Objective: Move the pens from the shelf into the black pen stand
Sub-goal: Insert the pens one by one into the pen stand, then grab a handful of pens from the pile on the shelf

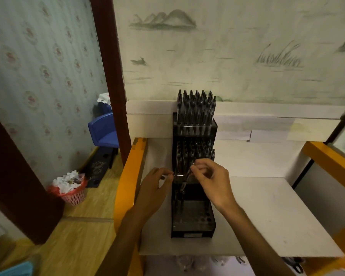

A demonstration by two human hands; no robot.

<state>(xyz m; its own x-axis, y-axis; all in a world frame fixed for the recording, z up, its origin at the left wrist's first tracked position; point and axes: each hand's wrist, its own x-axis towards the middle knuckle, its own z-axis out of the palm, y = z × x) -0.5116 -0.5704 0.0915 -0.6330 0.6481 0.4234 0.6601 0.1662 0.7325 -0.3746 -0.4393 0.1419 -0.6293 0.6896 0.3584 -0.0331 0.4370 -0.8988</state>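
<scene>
A tall black tiered pen stand (pixel 193 218) stands on the white shelf (pixel 267 216). Its upper tiers are packed with several dark pens (pixel 195 105); the lowest tier shows mostly bare holes. My right hand (pixel 211 180) pinches a dark pen (pixel 184 183) between thumb and fingertips, its lower end pointing down toward the lower tier. At the stand's left edge, my left hand (pixel 155 186) has its fingers curled and touches the stand's side; whether it holds anything is unclear.
The shelf has an orange frame (pixel 127 176) on the left and right. Wallpapered wall rises behind. On the floor at left stand a pink basket (pixel 72 194) of crumpled paper and a blue chair (pixel 105 130). More dark items lie below the shelf's front edge.
</scene>
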